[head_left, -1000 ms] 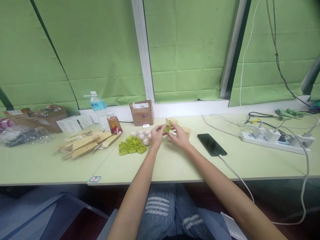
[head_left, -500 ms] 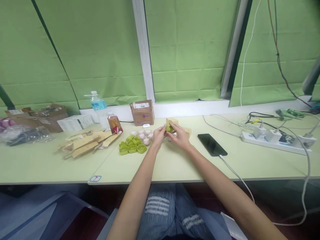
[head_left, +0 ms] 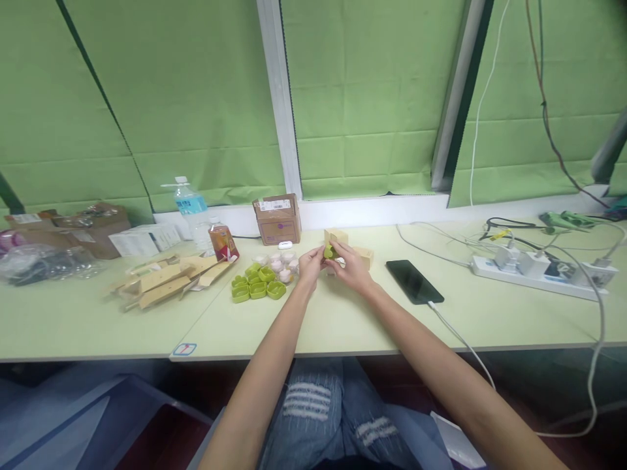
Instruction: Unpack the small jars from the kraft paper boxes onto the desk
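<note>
Just below frame centre, the left hand [head_left: 310, 266] and right hand [head_left: 353, 267] have their grips clamped on a small yellow-green moulded piece [head_left: 330, 252]; yellow-green hollow cups [head_left: 258, 288] sit left of centre on the pale-green desk [head_left: 235, 329].

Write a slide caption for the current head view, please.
Left hand and right hand hold a small green piece, with green cups to their left and a black phone to their right.

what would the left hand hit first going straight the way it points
Beyond the small held green plastic-looking piece, probably the pale-yellow cardboard-looking box behind; depth is unclear.
</note>
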Motion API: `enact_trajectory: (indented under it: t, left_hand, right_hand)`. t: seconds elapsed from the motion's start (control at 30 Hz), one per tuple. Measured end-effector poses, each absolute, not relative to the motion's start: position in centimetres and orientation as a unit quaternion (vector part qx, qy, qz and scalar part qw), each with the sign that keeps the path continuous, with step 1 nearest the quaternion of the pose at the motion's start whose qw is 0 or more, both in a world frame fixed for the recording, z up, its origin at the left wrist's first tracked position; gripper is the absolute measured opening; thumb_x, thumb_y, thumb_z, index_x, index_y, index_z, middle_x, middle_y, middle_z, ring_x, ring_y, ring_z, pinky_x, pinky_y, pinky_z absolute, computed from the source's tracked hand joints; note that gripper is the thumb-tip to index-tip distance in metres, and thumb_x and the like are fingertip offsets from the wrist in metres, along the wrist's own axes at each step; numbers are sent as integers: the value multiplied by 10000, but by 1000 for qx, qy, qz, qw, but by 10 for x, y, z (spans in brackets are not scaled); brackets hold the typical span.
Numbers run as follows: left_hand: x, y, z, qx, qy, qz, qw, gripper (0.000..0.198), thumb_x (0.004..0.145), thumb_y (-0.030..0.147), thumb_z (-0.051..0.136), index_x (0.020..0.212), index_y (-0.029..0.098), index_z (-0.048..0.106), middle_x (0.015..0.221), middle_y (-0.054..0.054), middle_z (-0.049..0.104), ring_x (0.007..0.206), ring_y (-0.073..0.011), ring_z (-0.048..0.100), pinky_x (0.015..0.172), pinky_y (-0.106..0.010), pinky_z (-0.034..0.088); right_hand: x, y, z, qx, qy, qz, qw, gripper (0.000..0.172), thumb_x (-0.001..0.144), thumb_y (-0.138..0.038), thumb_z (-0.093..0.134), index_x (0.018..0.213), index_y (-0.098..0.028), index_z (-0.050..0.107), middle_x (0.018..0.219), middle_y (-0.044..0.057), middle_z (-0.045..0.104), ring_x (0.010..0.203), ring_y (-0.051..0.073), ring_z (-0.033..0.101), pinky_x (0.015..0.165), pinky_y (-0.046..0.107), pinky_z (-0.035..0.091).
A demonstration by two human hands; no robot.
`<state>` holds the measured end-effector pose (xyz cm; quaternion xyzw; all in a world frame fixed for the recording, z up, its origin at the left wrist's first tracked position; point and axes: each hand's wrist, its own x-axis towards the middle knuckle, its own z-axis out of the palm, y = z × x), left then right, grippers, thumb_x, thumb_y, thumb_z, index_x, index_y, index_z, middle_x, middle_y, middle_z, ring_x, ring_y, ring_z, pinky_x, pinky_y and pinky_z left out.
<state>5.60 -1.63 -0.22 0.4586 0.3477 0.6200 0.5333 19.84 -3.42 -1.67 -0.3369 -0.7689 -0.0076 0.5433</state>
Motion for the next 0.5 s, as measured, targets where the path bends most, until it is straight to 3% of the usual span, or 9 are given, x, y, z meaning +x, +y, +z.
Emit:
enact_trajectory:
  t: [0.33, 0.5]
  left_hand:
    - [54, -16, -4, 453, 366, 610, 536, 256, 763, 298, 802, 948, 123, 778, 834, -79, 761, 724, -165, 699, 740, -318, 592]
    - [55, -17, -1, 446, 368, 613, 538, 283, 742, 344, 820, 916, 128, 763, 791, -65, 745, 714, -162, 691, 711, -294, 576]
  right_hand:
    - [198, -31, -21, -320, -798, -40, 509, 537, 965, -256, 563, 1496, -198, 505, 1430, 178, 599, 1337, 323, 560, 1127, 537, 470]
    - [199, -31, -19, -322, -804, -41, 498, 544, 958, -228, 562, 1498, -207, 499, 1447, 175, 584, 1336, 325, 556, 1117, 535, 475]
